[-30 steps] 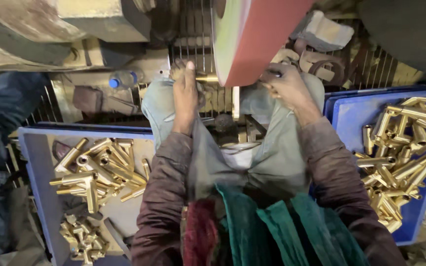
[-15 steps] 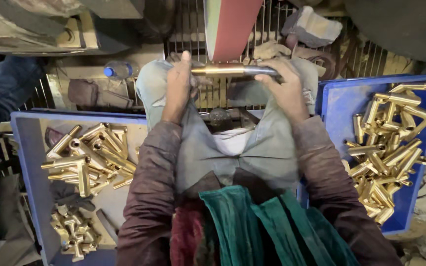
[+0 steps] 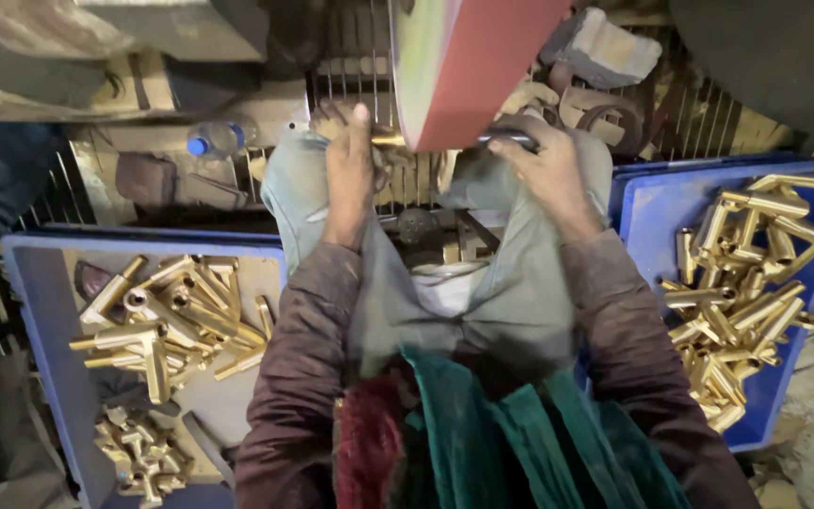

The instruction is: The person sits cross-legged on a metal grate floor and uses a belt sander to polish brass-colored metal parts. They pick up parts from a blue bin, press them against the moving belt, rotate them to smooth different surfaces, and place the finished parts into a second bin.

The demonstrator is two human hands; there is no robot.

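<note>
Brass rod (image 3: 390, 139) now sits tucked under the red-faced wheel (image 3: 468, 66), where half a second ago it lay in full view across both knees. The left hand (image 3: 349, 170) pinches its golden end; the right hand (image 3: 541, 168) is closed around the darker end. Blue trays (image 3: 654, 203) of brass fittings (image 3: 741, 292) flank the legs.

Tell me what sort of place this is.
Most likely a small metal polishing workshop. Both hands, left hand and right hand, hold a brass rod against a red wheel, and blue trays on either side hold heaps of brass fittings.
</note>
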